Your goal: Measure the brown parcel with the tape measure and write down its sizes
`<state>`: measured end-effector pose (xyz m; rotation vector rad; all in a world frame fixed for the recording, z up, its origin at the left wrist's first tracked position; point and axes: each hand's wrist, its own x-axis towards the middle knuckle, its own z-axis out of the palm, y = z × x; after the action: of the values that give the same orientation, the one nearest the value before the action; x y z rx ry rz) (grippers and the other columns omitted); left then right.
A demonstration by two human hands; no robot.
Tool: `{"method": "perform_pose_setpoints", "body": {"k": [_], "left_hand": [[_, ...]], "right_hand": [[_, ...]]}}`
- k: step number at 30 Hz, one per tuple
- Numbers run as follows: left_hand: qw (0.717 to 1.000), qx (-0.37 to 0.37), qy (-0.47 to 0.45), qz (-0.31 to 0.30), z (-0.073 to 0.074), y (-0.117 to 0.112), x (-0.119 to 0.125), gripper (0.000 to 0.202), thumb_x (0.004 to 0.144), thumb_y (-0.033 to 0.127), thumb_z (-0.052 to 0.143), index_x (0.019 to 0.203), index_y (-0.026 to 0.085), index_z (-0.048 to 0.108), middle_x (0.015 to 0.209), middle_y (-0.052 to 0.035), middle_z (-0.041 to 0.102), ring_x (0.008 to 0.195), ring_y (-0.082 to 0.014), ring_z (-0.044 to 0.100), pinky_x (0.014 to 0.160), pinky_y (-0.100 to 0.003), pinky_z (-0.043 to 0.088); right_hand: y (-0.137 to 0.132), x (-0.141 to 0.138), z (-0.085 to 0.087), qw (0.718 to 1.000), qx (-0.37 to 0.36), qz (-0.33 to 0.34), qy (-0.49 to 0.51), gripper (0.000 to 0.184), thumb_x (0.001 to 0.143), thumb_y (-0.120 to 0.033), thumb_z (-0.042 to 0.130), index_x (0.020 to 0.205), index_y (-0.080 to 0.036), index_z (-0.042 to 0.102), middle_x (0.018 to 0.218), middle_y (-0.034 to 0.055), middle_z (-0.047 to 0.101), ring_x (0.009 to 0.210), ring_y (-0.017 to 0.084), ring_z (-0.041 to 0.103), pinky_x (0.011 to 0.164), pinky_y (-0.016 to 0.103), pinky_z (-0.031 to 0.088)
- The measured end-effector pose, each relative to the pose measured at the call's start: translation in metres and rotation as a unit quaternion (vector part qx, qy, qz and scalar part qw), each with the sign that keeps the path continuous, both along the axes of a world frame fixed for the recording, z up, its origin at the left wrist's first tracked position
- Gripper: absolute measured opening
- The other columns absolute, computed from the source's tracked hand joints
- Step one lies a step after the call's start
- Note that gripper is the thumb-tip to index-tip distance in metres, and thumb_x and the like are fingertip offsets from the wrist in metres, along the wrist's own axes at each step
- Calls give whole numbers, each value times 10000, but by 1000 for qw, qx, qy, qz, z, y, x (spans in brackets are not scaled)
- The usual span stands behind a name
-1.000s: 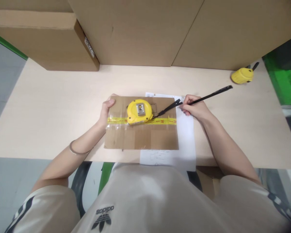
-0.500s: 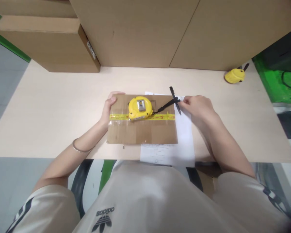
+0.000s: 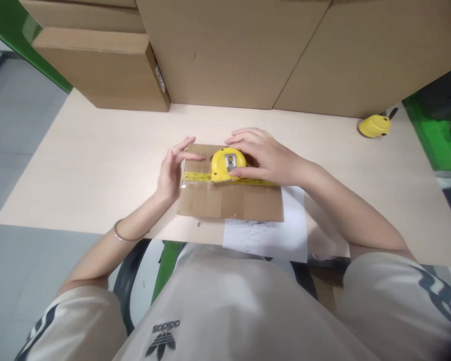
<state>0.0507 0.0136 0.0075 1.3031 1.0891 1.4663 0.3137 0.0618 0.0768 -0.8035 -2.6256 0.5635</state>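
The closed cardboard box (image 3: 231, 203), contents hidden, lies beneath the right hand (image 3: 263, 155), which grips the yellow tape measure (image 3: 221, 168); the left hand (image 3: 172, 173), open, flanks it.

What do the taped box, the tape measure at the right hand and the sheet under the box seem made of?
Taped box: likely matte cardboard, by its dull brown surface.
Tape measure: probably smooth plastic, evenly yellow, with a silvery, likely metal clip.
Sheet: apparently matte paper, thin, white, with dark markings.
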Motion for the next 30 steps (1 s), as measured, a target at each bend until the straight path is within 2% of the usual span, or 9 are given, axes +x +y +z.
{"method": "perform_pose_setpoints", "body": {"k": [4,6,9,13,18,21,24,27,30], "left_hand": [[999,-31,-21,-37,-5,-2,-3,706,1021,734,306,833,269,802,1448,-26,687,1577,-296,408,1367,-489,189],[996,-45,-41,-58,-8,-2,-3,722,1021,752,296,853,271,807,1488,-12,661,1565,-291,428,1363,-487,220],[993,-57,-77,-69,-9,-3,-2,710,1004,783,328,847,264,786,1458,-15,680,1536,-294,475,1341,-493,295],[989,-66,-108,-76,-9,-1,0,689,930,852,434,824,241,734,1309,-46,740,1479,-351,538,1228,-524,467],[983,-79,-138,-87,-15,3,-3,720,903,890,437,951,227,714,1057,-74,769,1338,-380,659,1050,-505,598],[982,-79,-133,-110,-20,6,-6,791,928,898,337,1038,208,707,1008,-88,773,1292,-386,691,1032,-516,608],[985,-61,-108,-121,-27,7,-9,813,950,879,283,1128,202,696,1125,-105,777,1320,-382,675,1104,-539,569],[990,-19,-46,-129,-35,9,-16,662,955,780,459,1225,219,682,1382,-106,701,1466,-380,549,1233,-551,462],[989,15,24,-145,-43,11,-24,491,927,662,585,1188,261,697,1543,-73,587,1586,-359,383,1323,-548,334]], "right_hand": [[-14,-2,7,983,-162,3,80,601,871,-652,753,1304,-278,568,1263,69,747,1157,290,713,953,439,574],[-21,-5,12,976,-193,-6,103,646,853,-609,790,1345,-288,520,1264,57,741,1108,259,734,899,391,593],[-25,-18,20,975,-196,-10,108,581,917,-599,724,1360,-286,516,1337,65,692,1123,250,728,924,394,590],[-25,-44,30,963,-241,-7,124,525,999,-641,572,1339,-265,436,1231,46,699,998,212,737,875,406,584],[-30,-76,34,987,-146,-37,50,358,1032,-471,563,1255,-225,431,1206,65,702,920,184,700,796,353,541],[-34,-86,34,994,-95,-48,-16,314,1035,-428,564,1241,-221,451,1251,84,714,875,202,695,735,342,502],[-39,-87,35,995,-52,-64,-63,341,1031,-448,594,1247,-211,478,1324,98,701,922,248,705,714,357,467],[-43,-83,33,995,-15,-75,-69,334,1023,-439,622,1224,-202,500,1294,106,705,953,263,705,711,356,454],[-46,-74,30,995,-4,-80,-51,319,1014,-439,635,1192,-204,512,1185,94,723,900,249,702,692,339,449]]}}
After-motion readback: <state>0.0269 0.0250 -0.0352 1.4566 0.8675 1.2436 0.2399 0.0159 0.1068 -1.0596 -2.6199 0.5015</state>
